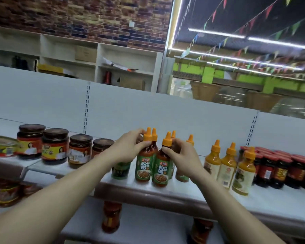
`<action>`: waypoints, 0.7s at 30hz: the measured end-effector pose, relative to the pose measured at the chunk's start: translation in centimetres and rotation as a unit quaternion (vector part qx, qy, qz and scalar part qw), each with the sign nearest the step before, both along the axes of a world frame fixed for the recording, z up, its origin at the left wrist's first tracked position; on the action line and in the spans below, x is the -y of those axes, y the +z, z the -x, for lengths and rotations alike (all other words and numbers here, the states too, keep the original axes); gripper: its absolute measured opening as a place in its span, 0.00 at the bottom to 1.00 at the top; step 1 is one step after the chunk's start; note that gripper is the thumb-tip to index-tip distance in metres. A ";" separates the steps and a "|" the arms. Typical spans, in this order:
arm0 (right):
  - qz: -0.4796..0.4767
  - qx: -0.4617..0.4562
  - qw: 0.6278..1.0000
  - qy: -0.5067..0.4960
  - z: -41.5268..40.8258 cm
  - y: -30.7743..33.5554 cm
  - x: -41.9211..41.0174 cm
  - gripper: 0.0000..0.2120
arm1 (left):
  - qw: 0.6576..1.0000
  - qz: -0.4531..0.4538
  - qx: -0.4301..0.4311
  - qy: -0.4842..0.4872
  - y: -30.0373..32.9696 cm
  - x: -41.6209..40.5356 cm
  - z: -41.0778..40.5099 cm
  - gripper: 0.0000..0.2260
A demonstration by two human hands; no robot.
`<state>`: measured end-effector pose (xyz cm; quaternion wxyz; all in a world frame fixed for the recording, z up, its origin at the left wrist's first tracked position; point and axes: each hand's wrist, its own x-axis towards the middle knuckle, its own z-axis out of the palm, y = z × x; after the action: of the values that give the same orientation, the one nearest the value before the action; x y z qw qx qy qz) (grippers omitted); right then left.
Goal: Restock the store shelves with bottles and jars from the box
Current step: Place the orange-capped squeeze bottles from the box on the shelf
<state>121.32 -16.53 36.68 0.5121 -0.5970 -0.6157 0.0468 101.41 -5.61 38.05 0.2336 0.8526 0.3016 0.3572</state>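
Observation:
Several red sauce bottles with orange nozzle caps and green labels stand on the white top shelf (165, 188). My left hand (128, 147) grips the neck of the front left bottle (143, 166). My right hand (181, 155) grips the neck of the front right bottle (162, 170). Both bottles stand upright near the shelf's front edge. More bottles of the same kind stand behind them, partly hidden by my hands. The box is not in view.
Dark-lidded jars (55, 147) and a flat tin (2, 147) stand to the left. Three yellow sauce bottles (227, 166) and red-capped dark bottles (280, 169) stand to the right. Red jars (112, 217) sit on the lower shelf. A white back panel rises behind the shelf.

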 end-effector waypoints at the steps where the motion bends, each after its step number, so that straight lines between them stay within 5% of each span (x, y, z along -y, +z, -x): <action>1: 0.001 -0.004 1.000 0.000 0.1 -0.3 -0.2 0.03 | 1.000 -0.003 -0.002 -0.002 -0.1 -0.5 0.0 0.11; 21: 0.029 -0.007 0.999 -0.015 0.3 -1.1 -1.0 0.11 | 0.999 -0.025 -0.028 0.008 -1.5 -1.8 0.3 0.17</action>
<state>121.04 -15.54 35.55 0.4998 -0.6204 -0.6013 0.0614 101.06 -3.85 36.52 0.2008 0.8654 0.3063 0.3420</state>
